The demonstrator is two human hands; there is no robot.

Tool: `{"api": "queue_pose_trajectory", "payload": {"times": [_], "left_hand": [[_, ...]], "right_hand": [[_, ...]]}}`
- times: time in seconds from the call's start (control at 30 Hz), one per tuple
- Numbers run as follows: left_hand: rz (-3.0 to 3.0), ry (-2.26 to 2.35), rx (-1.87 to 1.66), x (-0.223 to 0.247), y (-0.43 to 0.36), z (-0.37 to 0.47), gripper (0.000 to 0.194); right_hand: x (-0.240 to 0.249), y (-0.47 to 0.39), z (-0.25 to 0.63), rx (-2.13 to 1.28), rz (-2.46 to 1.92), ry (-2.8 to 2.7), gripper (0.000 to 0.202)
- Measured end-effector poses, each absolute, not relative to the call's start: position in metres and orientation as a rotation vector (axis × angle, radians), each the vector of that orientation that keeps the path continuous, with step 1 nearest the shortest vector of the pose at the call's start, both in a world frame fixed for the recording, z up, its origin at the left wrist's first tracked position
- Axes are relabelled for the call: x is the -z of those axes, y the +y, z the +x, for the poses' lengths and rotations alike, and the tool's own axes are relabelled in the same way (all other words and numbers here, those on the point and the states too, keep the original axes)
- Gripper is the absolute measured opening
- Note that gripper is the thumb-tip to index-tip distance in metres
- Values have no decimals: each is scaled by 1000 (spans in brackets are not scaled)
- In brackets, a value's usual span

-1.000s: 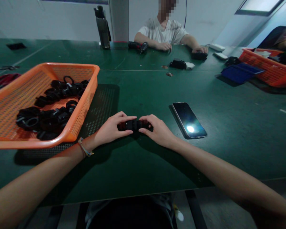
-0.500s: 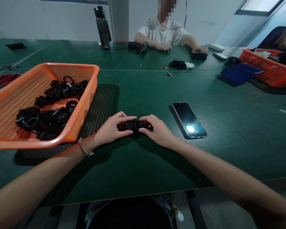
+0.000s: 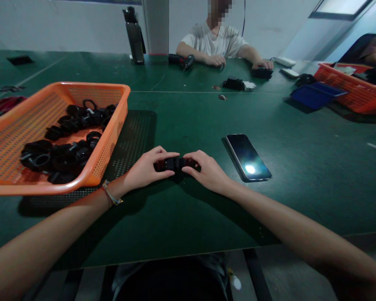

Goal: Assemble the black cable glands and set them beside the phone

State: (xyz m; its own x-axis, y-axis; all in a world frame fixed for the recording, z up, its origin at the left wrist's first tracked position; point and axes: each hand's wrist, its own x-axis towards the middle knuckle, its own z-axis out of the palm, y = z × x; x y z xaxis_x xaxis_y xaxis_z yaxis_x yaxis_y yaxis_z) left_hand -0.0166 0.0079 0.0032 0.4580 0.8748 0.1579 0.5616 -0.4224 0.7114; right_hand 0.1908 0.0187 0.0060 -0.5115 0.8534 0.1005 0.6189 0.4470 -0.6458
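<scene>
A small black part [image 3: 174,164] lies between my two hands, low over the green table [image 3: 175,225]. My left hand [image 3: 150,167] grips its left end between thumb and fingers. The right end is pinched by my right hand [image 3: 203,169], whose fingertips almost meet those of the left. Much of the part is hidden by the fingers. To the left, an orange basket [image 3: 92,177] holds several black ring-shaped parts [image 3: 65,156]. A phone [image 3: 248,156] lies face up to the right of my right hand, with a bright reflection on its screen.
A person [image 3: 214,44] sits across the table, one hand on a black object [image 3: 262,72]. Near them are a power drill [image 3: 181,61], a dark bottle [image 3: 134,37] and a black and white item [image 3: 238,84]. A blue tray [image 3: 316,96] and red basket [image 3: 357,92] stand at the right.
</scene>
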Motion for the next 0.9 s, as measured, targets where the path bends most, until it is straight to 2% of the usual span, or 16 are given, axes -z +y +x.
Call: {"api": "queue_pose_trajectory", "payload": {"times": [0.9], "left_hand": [[2138,1185,-704,-2,8,-17,43]], "right_hand": [[-6,20,190,-729,-1225,-2333,14]]}}
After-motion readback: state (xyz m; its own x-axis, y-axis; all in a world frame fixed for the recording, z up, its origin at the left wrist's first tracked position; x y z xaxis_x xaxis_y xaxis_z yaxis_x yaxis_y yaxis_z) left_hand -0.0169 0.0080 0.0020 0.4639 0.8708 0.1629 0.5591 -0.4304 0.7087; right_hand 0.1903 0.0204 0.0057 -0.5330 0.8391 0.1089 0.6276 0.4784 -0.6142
